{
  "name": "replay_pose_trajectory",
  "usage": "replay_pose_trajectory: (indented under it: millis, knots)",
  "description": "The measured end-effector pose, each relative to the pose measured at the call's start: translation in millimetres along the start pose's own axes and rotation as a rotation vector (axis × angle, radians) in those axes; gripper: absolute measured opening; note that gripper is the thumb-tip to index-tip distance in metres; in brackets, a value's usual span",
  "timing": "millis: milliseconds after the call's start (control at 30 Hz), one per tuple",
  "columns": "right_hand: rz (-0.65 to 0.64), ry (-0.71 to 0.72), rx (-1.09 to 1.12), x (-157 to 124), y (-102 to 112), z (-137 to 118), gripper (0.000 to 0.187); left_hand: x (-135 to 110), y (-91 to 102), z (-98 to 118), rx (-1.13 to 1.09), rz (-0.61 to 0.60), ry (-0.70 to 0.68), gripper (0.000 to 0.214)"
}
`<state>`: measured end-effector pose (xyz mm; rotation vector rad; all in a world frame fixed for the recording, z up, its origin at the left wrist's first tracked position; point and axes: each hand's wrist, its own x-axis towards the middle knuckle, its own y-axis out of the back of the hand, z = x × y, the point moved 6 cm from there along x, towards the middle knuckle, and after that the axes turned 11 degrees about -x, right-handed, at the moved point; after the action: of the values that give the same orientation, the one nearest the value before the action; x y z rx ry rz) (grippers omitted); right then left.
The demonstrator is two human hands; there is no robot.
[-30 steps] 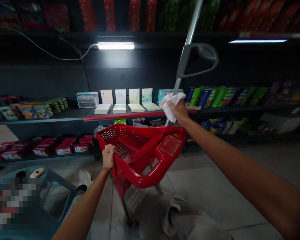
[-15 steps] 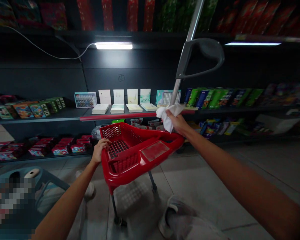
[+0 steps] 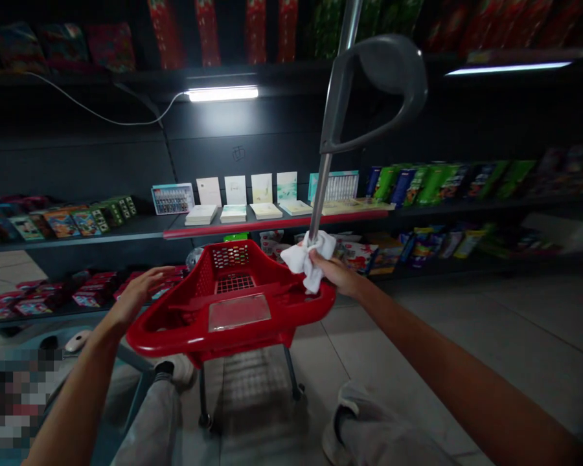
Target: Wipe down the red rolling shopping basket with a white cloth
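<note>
A red plastic shopping cart point(image 3: 240, 314) stands right in front of me, its handle side towards me. My right hand point(image 3: 334, 270) is closed on a white cloth point(image 3: 298, 257), bunched round the lower part of a metal pole point(image 3: 322, 184). This pole rises steeply above the cart's right side and carries a grey loop-shaped handle point(image 3: 335, 107) higher up. Whether the pole joins the cart is hidden by the cloth and hand. My left hand point(image 3: 143, 291) is beside the cart's left rim with its fingers stretched out, holding nothing.
Behind the cart a dark shelf point(image 3: 146, 226) bears books point(image 3: 267, 210), boxes point(image 3: 72, 222) and green and blue packs point(image 3: 430, 183). A lamp point(image 3: 223, 94) with a white cable hangs beneath the upper shelf. At lower left is a blue-grey stool point(image 3: 138, 382). My feet flank the cart.
The cart has turned, its handle side swinging left and towards me. My left hand has come off its rim. My right hand, cloth and pole have shifted left, with the hand and cloth lower.
</note>
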<state>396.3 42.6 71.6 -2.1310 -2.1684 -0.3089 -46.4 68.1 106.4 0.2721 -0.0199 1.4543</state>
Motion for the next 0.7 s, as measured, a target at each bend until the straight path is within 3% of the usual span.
replay_pose_trajectory:
  millis: [100,167,233,333,400,533,700]
  knots:
    - [-0.067,-0.028,0.044,-6.1,-11.3,1.2,0.045,-53.6,-14.2,58.7,0.200,-0.005,-0.072,0.053]
    - [-0.089,-0.042,0.051,-8.5,-19.8,1.8,0.045,-88.2,-45.0,88.3,0.359,0.012,-0.132,0.052]
    - [-0.099,-0.038,0.050,-9.6,-28.8,0.9,0.047,-116.8,-89.1,110.2,0.568,0.054,-0.337,0.046]
    - [-0.119,0.005,0.026,-10.3,-39.6,-5.0,0.054,-140.5,-155.8,107.4,0.758,0.045,-0.595,0.033]
    - [-0.152,0.041,-0.005,-11.7,-44.2,-10.9,0.058,-144.1,-176.8,93.1,0.802,0.124,-0.706,0.023]
    - [-0.199,0.117,-0.053,-22.0,-50.3,-22.9,0.062,-143.8,-174.2,72.2,0.715,0.262,-0.927,0.012]
    - [-0.175,0.224,-0.137,-37.5,-64.2,-46.1,0.059,-138.0,-148.6,66.2,0.612,0.314,-1.014,0.014]
